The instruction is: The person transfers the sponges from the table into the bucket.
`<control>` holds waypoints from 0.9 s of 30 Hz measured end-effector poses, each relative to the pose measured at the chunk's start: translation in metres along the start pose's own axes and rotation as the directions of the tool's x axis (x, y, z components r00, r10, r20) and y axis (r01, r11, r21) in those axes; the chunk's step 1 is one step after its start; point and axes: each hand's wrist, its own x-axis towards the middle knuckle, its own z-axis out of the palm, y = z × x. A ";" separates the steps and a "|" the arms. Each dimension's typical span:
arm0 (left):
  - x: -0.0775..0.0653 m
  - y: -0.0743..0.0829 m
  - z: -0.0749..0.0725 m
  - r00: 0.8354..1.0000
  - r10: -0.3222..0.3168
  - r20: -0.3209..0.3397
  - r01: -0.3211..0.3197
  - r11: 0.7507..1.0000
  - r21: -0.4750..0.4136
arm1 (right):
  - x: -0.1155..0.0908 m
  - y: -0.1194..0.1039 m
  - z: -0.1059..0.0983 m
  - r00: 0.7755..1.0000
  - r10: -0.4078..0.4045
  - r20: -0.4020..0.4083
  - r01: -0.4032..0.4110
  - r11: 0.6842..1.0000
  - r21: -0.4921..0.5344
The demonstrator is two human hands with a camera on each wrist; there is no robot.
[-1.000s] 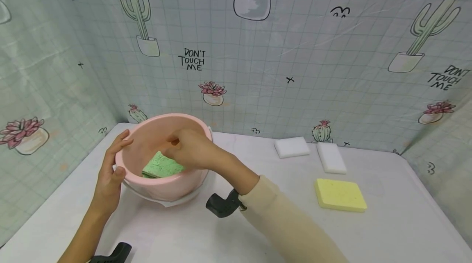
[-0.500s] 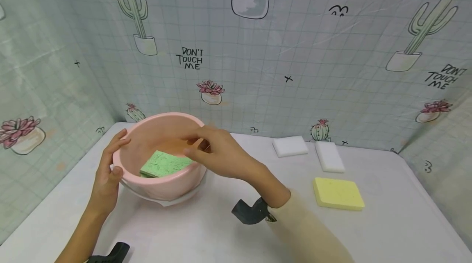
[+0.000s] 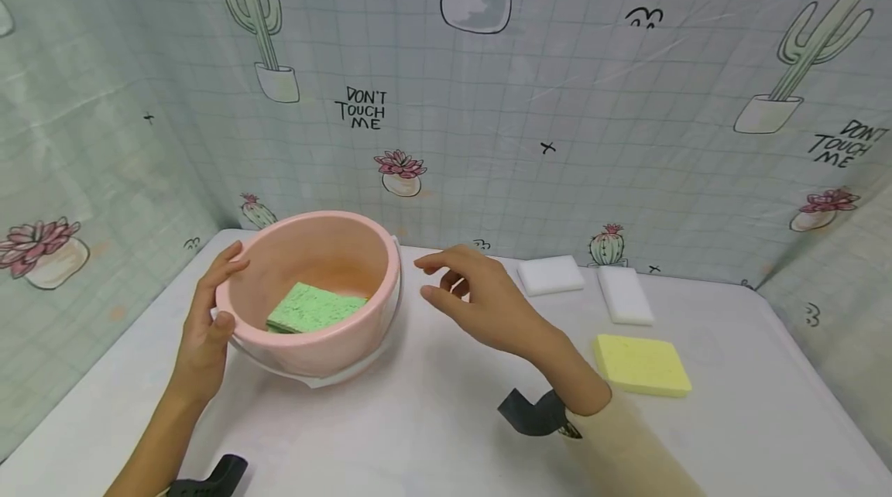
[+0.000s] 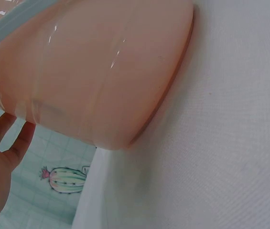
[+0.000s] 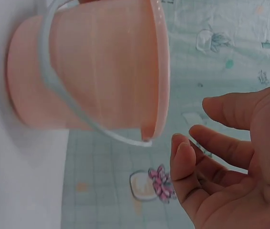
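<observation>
A pink bucket [image 3: 307,354] with a white handle [image 3: 327,382] stands upright at the left of the table. Inside it lies a green sponge [image 3: 310,310], tilted. My left hand [image 3: 200,342] holds the bucket at its left side, thumb at the front of the rim and fingers farther back. In the left wrist view, fingertips [image 4: 25,131] touch the outer wall of the bucket [image 4: 101,62]. My right hand [image 3: 488,299] hovers right of the bucket, apart from it, fingers loosely bent and holding nothing. The right wrist view shows the same bare hand [image 5: 240,157] beside the bucket [image 5: 101,67].
On the right of the white table [image 3: 390,443] lie a yellow sponge [image 3: 643,365] and two white blocks, the left one [image 3: 550,275] near the back edge and the other [image 3: 626,296] beside it. A cactus-print curtain [image 3: 488,94] rises behind and at both sides.
My right hand has come out of the bucket and moved right, past the rim. The green sponge stays inside. My left hand has kept its place on the bucket.
</observation>
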 end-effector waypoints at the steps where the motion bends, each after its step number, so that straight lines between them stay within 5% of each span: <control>1: 0.000 0.000 0.000 1.000 0.003 0.001 -0.003 1.000 -0.006 | -0.003 0.004 -0.002 1.000 0.003 -0.011 -0.003 1.000 -0.006; 7: 0.001 -0.003 -0.001 0.999 0.042 0.012 -0.041 0.998 -0.057 | -0.017 0.026 -0.016 0.997 0.042 -0.059 -0.043 0.999 -0.016; 14: 0.001 -0.005 -0.001 0.998 0.058 0.007 -0.058 0.998 -0.020 | -0.030 0.053 -0.029 0.985 0.114 -0.130 -0.118 0.993 -0.027; 27: 0.002 -0.004 0.000 0.998 0.062 0.010 -0.062 0.997 -0.042 | -0.050 0.120 -0.040 0.930 0.304 -0.205 -0.309 0.951 0.009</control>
